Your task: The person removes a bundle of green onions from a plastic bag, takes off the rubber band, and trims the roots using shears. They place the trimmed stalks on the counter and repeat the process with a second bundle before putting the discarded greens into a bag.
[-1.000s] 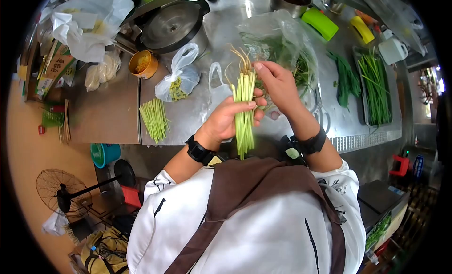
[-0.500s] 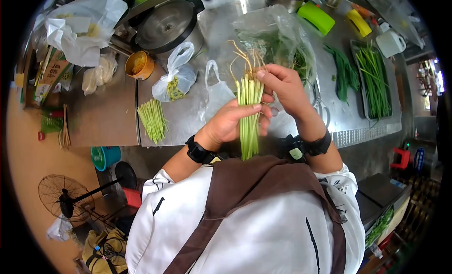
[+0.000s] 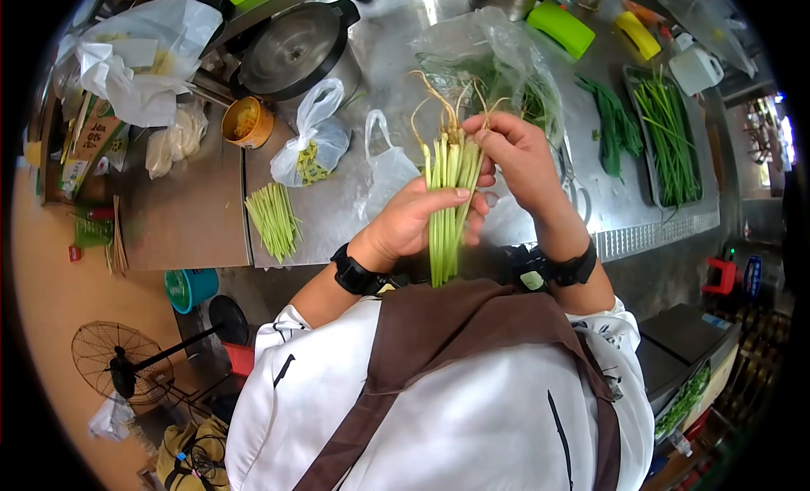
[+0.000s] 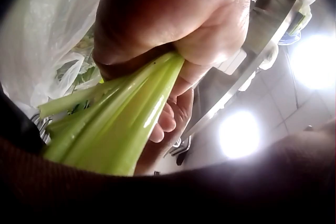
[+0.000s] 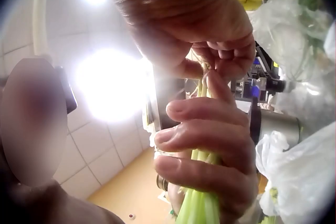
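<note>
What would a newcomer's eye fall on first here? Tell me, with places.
Probably the bunch of pale green stalks at the head view's centre, gripped by the left hand, while the right hand pinches near its stringy tan roots. Next, likely the big black-rimmed pot, upper left, and the lime-green object, upper right.

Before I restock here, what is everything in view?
Held stalks: one bunch, pale green, centre
Cut stalks: one pile, pale green, left counter
Pot: one, grey, back left
Cup: one, orange, beside pot
Tied bag: one, white, near pot
Bag of greens: one, clear, beyond stalks
Scissors: one, grey, right of centre
Tray of green stalks: one, grey, right
Leaves: one bunch, green, beside tray
Jug: one, white, back right
Floor fan: one, black, left
Bucket: one, teal, under counter
Elsewhere: assorted clutter
Apron: one, brown, worn
Left hand: one, round held stalks
Right hand: one, by their roots
</note>
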Available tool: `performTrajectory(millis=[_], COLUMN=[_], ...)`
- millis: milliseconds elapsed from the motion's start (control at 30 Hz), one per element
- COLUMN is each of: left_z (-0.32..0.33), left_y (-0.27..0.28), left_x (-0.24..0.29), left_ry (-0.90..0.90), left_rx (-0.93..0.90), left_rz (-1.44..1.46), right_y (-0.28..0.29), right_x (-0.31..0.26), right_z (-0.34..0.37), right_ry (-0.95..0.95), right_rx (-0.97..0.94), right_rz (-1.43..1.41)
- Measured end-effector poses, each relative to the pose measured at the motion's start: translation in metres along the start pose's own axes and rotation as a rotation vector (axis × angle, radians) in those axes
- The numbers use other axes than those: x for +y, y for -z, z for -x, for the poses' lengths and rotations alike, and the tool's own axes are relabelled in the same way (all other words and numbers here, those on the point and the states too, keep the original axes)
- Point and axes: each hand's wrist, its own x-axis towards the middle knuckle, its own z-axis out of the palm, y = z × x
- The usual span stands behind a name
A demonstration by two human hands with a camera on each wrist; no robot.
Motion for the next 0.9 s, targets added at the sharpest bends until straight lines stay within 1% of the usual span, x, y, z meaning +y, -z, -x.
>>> performTrajectory(millis=[167,233,333,433,567,633,667,733,900], left_z=[-0.001,-0.0014,-0.0011,-0.0003,-0.0011,-0.002,-0.0021,-0.002,-0.0017], left_y=[-0.0003,-0.0009,-0.0008,-0.006,-0.008,-0.0064,-0.0068,-0.0077,-0.0091], left_x=[-0.0008,-0.0015,-0.0022,-0.0015,-0.0006,-0.0017,-0.001,0.001,0.0001], left_ry=[0.017,0.033,0.04,0.039,0.027,0.033,0.033,0.042,0.047], left_rx=[-0.003,-0.015,-0.021,0.011,-0.003,0.023,0.023,0.005,0.005], left_rz=[-0.003,-0.006,-0.021,-0.032,-0.056,-0.041,-0.041,-0.104,-0.087], right_y=[-0.0022,-0.0027,0.0019,0.0021,0.0009,-0.0049,-0.0045,-0.0027,0.001], right_x=[-0.0046,-0.0058,-0.0002,0.0001,-0.0015,-0.003,-0.0022,0.0001,-0.0041], right_z=[0.0001,0.0006,0.0002,0.0009,0.0006,0.0019,0.0017,0.0005,0.0008], right_ry=[0.005,-0.006,0.021,0.0,-0.002,0.033,0.034,0.044,-0.004], right_rx=[0.009,-0.023,-0.06,-0.059,-0.078,-0.011,-0.011,-0.075,-0.115], right_rz=[-0.005,0.115,0.104,0.048,0.026,0.033,0.033,0.004,0.012])
